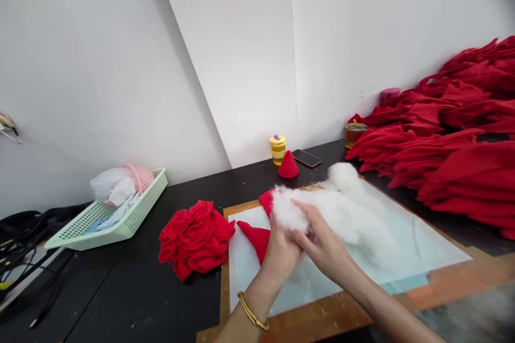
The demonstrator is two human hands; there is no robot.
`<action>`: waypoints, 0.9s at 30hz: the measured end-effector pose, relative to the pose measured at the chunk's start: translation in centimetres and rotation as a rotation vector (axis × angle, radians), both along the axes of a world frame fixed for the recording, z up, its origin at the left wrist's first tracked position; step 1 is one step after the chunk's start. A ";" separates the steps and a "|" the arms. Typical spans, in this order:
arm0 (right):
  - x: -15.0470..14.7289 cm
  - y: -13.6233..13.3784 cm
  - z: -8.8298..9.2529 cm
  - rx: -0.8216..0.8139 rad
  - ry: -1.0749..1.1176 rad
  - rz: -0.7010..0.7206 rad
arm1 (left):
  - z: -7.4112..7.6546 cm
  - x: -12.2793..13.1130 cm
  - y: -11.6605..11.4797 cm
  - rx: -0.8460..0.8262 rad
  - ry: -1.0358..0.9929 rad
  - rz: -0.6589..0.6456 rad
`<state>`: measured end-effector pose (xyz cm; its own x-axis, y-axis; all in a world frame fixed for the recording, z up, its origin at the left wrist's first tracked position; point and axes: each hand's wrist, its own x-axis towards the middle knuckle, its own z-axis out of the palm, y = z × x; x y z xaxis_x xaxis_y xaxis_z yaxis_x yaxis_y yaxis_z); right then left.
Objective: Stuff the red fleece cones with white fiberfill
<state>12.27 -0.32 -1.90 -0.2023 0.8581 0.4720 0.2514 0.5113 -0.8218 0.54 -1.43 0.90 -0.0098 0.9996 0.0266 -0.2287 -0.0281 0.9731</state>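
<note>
1. Surface: black table (132, 284), pale specks on it, against a white wall (241, 37) with an angled step in it.
2. Work area: white sheet (426, 252) over a brown board (314, 327).
3. Left hand (281, 249): fingers closed around the lower part of a white fibre tuft (287, 209). Right hand (317, 230): thumb and fingers pinching the tuft's right side. Tuft is above the sheet, in front of the loose fibre heap (348, 209).
4. Red pointed piece (255, 236): on the sheet, just beside left hand.
5. Rear of table: red cone (288, 166), upright; yellow-lidded jar (277, 151) and phone (308, 158) near it.
6. Right: large stack of red fabric (462, 118) along the wall.
7. Left: crumpled red pile (195, 238) beside the board; pale green basket (140, 217); black cables (30, 257) at the edge.
</note>
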 end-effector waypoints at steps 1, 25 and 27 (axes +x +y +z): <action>0.0 0.3 0.0 -0.021 0.044 -0.010 | -0.1 -0.2 -0.2 0.041 0.065 -0.019; 0.1 1.6 -0.1 -0.478 0.445 0.084 | -1.7 -2.6 -0.3 0.035 0.247 0.123; 0.8 1.6 -0.6 -0.526 0.442 0.090 | -2.1 -3.3 -0.2 0.055 0.288 0.187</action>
<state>13.04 1.30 -2.46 -0.1683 0.9844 0.0522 -0.1891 0.0197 -0.9818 -2.75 -1.66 -1.21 -0.1773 0.9781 0.1088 0.0689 -0.0979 0.9928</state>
